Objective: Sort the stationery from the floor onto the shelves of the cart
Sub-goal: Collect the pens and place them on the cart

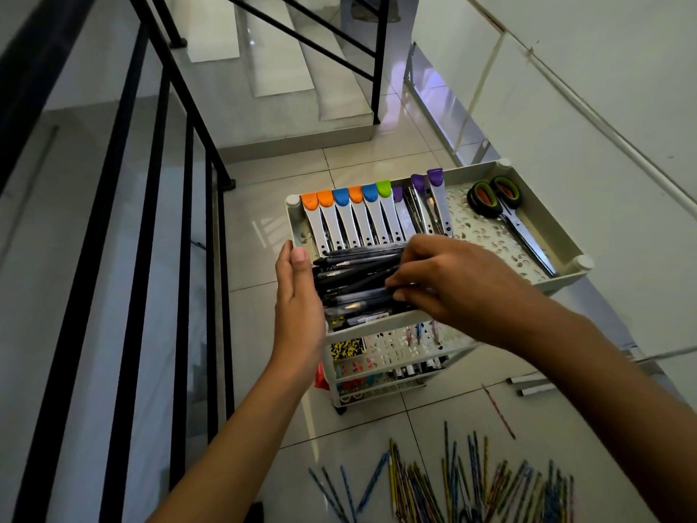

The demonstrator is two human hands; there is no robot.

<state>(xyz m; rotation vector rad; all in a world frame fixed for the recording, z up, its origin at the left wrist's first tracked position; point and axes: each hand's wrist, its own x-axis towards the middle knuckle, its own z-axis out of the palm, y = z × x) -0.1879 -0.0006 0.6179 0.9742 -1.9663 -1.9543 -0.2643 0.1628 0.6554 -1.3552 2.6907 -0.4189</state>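
No legible text, brand, number or sign is present. The black pens [358, 281] just left of the right-hand fingers [399, 285] carry small pale markings, too blurred to read.

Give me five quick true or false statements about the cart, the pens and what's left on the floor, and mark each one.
1. The scissors lie on the cart's top shelf. True.
2. The right hand rests on the floor. False: its fingers are on the black pens on the top shelf.
3. Pencils lie on the floor. True.
4. The left hand holds the scissors. False: it lies flat against the pens' ends.
5. The hole punches have all-orange tips. False: orange, blue, green and purple.
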